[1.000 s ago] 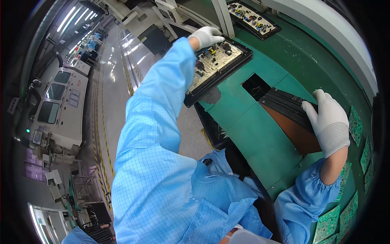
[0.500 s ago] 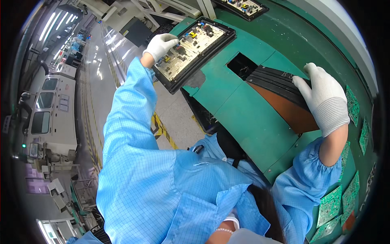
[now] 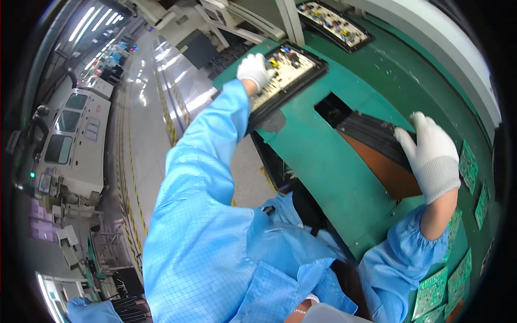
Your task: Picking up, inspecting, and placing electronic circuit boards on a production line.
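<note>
My left hand (image 3: 255, 71), in a white glove, is at the left side of a pale circuit board (image 3: 295, 69) set in a black tray (image 3: 280, 102). Its fingers are curled at the small parts there; anything between the fingertips is hidden. A second white glove covers my right hand (image 3: 433, 156), whose thumb and fingers grip the upper right end of a black ribbed slab (image 3: 374, 134). That slab slants above a brown panel (image 3: 382, 169), next to a dark square opening (image 3: 331, 109) in the green worktop (image 3: 323, 161).
Another board in a black tray (image 3: 336, 27) lies at the far right. Several green circuit boards (image 3: 431, 290) rest along the right edge. A white frame post (image 3: 289, 19) stands behind the worktop. On the left are a walkway with yellow-striped lines and a large white machine (image 3: 75, 140).
The whole view has shifted, moving the worktop down and right in the picture. My left hand has moved rightward over the board, its fingers more curled. My right hand keeps its place on the black slab.
</note>
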A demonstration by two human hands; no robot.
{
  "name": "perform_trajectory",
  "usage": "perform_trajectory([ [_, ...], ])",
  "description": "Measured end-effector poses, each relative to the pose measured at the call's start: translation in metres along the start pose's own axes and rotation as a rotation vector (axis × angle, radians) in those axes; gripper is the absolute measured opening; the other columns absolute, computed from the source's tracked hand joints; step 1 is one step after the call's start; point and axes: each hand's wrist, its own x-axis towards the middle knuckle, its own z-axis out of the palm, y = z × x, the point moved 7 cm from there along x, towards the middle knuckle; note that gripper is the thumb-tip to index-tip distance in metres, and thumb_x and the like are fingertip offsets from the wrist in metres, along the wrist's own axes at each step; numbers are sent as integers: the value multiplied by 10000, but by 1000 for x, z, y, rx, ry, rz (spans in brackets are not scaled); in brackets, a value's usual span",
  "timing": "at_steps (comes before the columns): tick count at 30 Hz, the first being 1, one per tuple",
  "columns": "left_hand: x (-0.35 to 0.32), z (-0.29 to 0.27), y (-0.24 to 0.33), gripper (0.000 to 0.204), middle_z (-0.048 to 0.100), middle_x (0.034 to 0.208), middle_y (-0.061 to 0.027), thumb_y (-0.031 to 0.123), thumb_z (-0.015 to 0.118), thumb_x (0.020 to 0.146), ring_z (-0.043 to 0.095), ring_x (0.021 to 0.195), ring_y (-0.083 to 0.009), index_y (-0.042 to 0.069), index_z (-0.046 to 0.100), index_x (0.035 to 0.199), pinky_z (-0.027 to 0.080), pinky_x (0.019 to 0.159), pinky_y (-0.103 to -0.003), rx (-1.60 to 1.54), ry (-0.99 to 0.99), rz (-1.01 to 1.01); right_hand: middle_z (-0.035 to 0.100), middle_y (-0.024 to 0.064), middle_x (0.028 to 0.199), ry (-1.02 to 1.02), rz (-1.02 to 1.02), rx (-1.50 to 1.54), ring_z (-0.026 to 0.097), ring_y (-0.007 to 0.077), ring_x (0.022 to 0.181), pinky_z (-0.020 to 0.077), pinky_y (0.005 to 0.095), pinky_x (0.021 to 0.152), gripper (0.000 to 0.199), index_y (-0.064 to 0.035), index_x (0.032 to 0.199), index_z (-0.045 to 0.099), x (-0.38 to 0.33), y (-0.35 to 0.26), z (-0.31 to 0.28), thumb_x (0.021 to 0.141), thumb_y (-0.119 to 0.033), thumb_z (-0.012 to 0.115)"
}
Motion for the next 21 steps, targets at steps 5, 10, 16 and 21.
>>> perform_trajectory([
  [5,1,8,1,361,655,1119,-196,385,729,849,626,1098,-402,127,711,1102,502,989,-458,-75,-106,29,669,220,981,-55,39,-21,678,386,945,546,476,823,387,-4,1041,591,1,-1,1,973,-381,643],
  [10,2,7,3,295,664,1112,-181,375,740,864,639,1077,-392,144,711,1046,519,951,-467,-63,-117,-7,670,217,974,-78,64,-21,682,383,949,550,475,820,404,-1,1047,597,1,-2,-1,973,-395,644],
  [16,-1,10,7,319,657,1144,-168,381,728,893,633,1106,-375,139,687,1097,520,934,-490,-17,-106,-36,695,220,1012,-86,104,8,694,385,958,553,463,843,435,11,1099,624,0,-1,-4,973,-405,639],
  [21,-4,10,5,327,654,1128,-165,389,730,892,627,1098,-373,139,689,1098,510,926,-501,-61,-56,-41,706,217,1050,-76,135,20,698,384,979,552,457,859,434,1,1117,639,0,-1,-7,972,-408,637],
])
